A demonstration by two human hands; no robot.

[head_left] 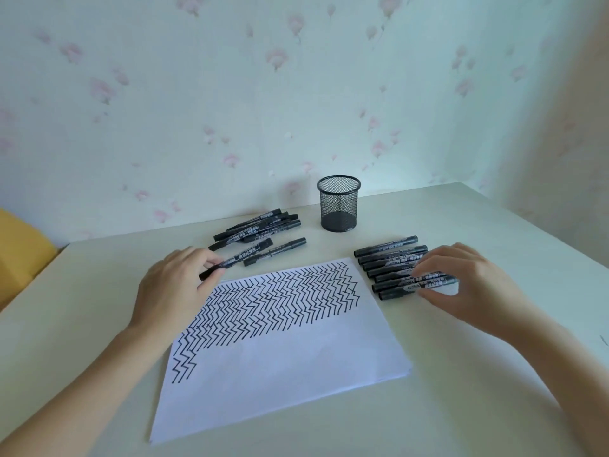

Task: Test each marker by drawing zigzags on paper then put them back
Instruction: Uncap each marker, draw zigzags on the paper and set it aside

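A white sheet of paper [290, 364] lies in front of me, its upper half filled with black zigzag rows. My left hand [174, 288] pinches one black marker [242, 257] by its near end, just above the paper's top left corner. My right hand [468, 285] holds a capped black marker [428, 282] at the near end of a neat row of several markers [389, 255] right of the paper. A loose pile of several black markers [260, 227] lies behind the left hand.
A black mesh pen cup [338, 203] stands at the back of the cream table [494, 225], with nothing visible inside it. The flowered wall runs close behind. A yellow object [19, 245] sits off the table's left edge.
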